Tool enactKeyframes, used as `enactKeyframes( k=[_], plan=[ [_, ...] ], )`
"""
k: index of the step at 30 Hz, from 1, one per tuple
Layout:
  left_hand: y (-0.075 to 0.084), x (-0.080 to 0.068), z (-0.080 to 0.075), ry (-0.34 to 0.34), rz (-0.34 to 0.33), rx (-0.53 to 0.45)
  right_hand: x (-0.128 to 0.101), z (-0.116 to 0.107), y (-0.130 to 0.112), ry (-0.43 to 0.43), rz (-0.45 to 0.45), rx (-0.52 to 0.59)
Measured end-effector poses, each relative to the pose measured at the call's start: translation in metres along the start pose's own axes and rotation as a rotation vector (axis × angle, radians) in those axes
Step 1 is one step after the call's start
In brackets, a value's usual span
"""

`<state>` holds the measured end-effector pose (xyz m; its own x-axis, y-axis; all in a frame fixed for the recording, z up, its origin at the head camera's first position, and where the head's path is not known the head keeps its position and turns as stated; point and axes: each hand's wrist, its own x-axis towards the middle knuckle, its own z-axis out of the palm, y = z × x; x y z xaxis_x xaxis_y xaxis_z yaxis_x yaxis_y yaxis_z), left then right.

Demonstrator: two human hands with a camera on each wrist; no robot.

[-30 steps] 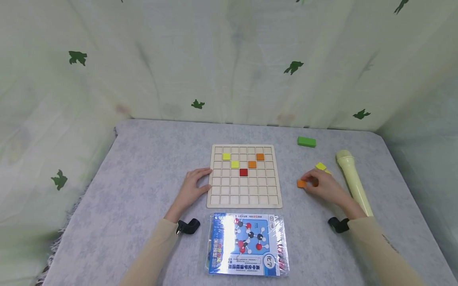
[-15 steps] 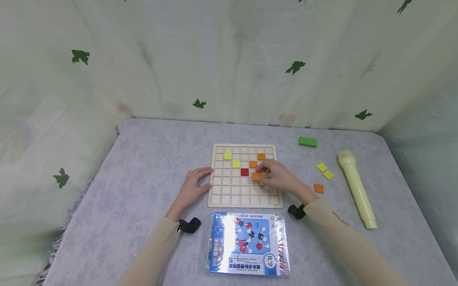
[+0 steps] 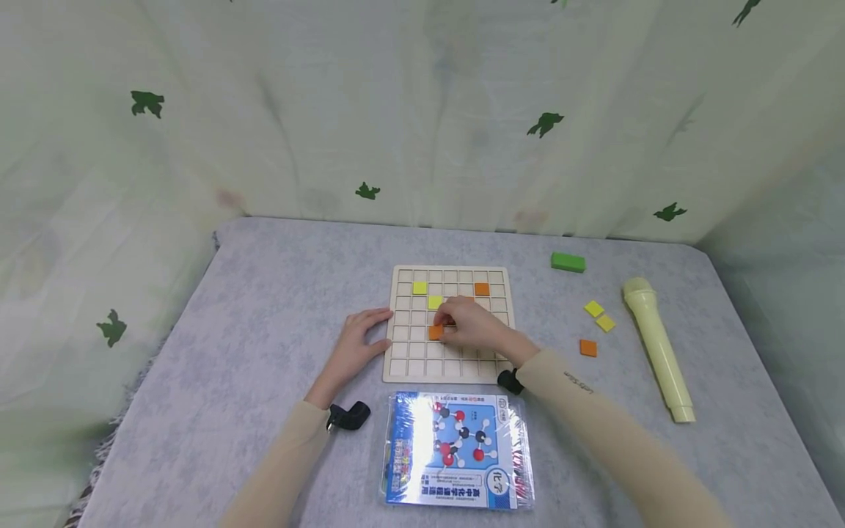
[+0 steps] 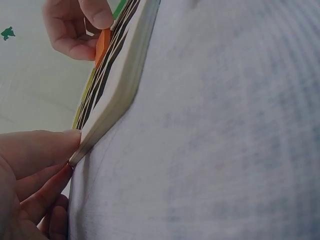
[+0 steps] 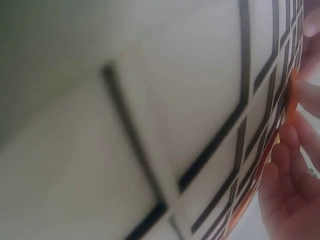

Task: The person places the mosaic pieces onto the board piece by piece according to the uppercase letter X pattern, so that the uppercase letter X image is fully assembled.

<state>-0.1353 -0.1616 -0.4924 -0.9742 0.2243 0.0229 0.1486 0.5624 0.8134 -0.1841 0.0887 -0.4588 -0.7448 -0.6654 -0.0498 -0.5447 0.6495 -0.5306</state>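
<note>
Head view: nearest, at the middle of the table [image 3: 284,293], a blue package [image 3: 455,451] with a molecule picture lies flat. Beyond it sits a square board [image 3: 416,350] with a grid. The left hand [image 3: 357,345] grasps nothing fully; its fingers and thumb rest against the board's left edge. The right hand [image 3: 470,325] pinches an orange tile [image 3: 436,333] between thumb and fingers, low over the board, left of its middle. A second ago that tile was right of the board; now it has been carried across to the grid, so the work seems to have passed from fetching to positioning. Whether it touches a cell, I cannot tell. The tile is square, so it has no long axis and points no particular way; its sides run roughly with the grid lines, and the left wrist view shows it nearly edge-on. Right of the board lie a loose orange tile [image 3: 588,348] and, slightly farther, two yellow tiles [image 3: 605,323]. Far right, a cream stick [image 3: 659,352] has its thick head at the far end. On the board's far half sit more yellow and orange pieces [image 3: 482,289]. Farthest on the table is a green block [image 3: 568,262], before a pale cloth [image 3: 396,110].
</note>
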Motion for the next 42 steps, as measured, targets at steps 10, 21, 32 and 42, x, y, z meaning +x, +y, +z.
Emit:
enactKeyframes(
  k=[10, 21, 32, 42],
  plan=[
    [0.001, 0.0, 0.0, -0.005, -0.015, -0.003, -0.009, -0.007, 0.001, 0.03, 0.064, 0.051],
    [0.002, -0.002, 0.0, -0.002, -0.028, 0.004, -0.106, -0.051, 0.094, 0.383, 0.307, 0.237],
    [0.001, -0.002, 0.0, 0.003, -0.013, 0.016, -0.157, -0.067, 0.141, 0.41, 0.544, 0.164],
    [0.002, -0.001, 0.001, -0.002, -0.018, 0.01, -0.147, -0.064, 0.141, 0.378, 0.581, 0.116]
  ],
)
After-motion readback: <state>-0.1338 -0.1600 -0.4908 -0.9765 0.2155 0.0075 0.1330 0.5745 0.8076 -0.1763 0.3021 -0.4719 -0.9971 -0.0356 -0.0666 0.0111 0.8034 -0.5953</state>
